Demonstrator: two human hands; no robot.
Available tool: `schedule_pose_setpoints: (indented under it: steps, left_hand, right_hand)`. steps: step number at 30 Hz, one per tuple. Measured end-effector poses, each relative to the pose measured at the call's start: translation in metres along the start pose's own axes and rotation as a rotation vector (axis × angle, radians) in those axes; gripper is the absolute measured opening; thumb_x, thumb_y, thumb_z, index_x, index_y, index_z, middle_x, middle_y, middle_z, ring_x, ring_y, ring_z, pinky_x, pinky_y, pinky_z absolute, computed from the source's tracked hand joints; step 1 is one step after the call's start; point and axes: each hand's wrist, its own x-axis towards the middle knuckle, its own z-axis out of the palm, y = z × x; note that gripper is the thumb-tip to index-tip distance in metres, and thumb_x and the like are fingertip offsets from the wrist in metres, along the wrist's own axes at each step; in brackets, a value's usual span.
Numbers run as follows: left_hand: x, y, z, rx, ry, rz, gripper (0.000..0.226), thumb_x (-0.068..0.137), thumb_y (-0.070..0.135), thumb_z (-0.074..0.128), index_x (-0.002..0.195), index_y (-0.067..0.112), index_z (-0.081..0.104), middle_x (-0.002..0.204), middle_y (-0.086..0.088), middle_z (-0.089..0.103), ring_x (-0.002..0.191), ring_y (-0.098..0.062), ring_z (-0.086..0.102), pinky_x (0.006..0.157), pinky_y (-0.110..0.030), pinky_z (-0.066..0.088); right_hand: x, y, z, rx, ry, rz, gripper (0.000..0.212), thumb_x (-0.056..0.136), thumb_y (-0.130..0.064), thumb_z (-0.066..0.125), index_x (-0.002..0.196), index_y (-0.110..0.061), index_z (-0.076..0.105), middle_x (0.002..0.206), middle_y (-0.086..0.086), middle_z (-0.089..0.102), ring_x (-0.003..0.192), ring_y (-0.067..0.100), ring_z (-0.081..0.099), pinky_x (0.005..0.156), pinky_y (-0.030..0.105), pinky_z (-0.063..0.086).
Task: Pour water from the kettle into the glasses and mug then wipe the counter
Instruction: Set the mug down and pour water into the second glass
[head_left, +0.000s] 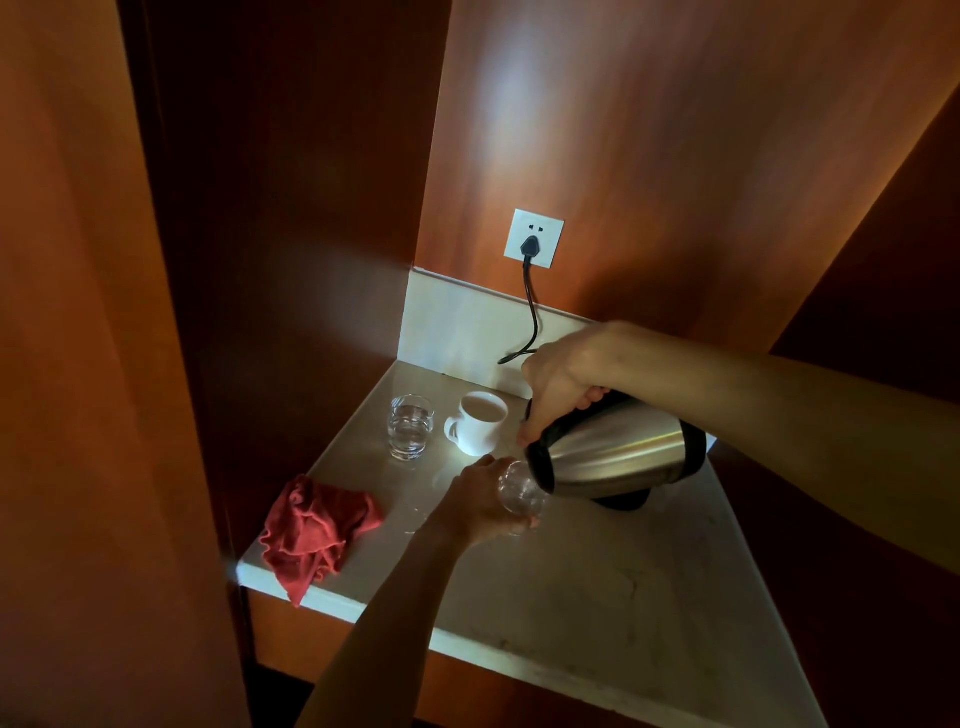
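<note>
My right hand (566, 371) grips the black handle of a steel kettle (618, 454), which is tipped far over to the left, its black rim right above a clear glass (522, 493). My left hand (480, 501) holds that glass, slightly tilted, just above the pale counter (597, 587). Further back stand a second clear glass (411, 426) with water in it and a white mug (480, 423), both upright. A crumpled red cloth (317, 530) lies at the counter's front left corner, one tip hanging over the edge.
A black cord (530, 306) runs from a white wall socket (533, 238) down behind my right hand. The kettle's dark base (623, 501) shows under the kettle. Wooden panels close in the counter on the left and at the back. Small wet spots (415, 514) lie beside the cloth.
</note>
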Motion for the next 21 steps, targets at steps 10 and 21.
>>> schedule_pose_setpoints:
  steps: [10, 21]
  left_hand:
    - [-0.001, 0.001, 0.0, 0.007, 0.01, 0.006, 0.087, 0.054, 0.053, 0.087, 0.133, 0.036, 0.056, 0.118, 0.011, 0.062, 0.106, -0.009, 0.063, 0.092, -0.028, 0.053]
    - [-0.004, 0.005, -0.004, -0.008, 0.021, 0.002, 0.079, 0.057, 0.048, 0.089, 0.129, 0.042, 0.057, 0.115, 0.014, 0.062, 0.105, -0.006, 0.062, 0.083, -0.017, 0.043]
  right_hand:
    - [0.005, 0.021, 0.011, 0.156, -0.016, 0.021, 0.061, 0.075, -0.07, 0.072, 0.065, -0.012, 0.057, 0.05, 0.003, 0.053, 0.041, 0.022, 0.043, 0.047, 0.024, 0.039]
    - [0.014, 0.072, 0.031, 0.4, -0.042, 0.079, 0.067, 0.067, -0.082, 0.07, 0.065, -0.017, 0.053, 0.054, 0.002, 0.049, 0.046, 0.022, 0.04, 0.059, 0.03, 0.04]
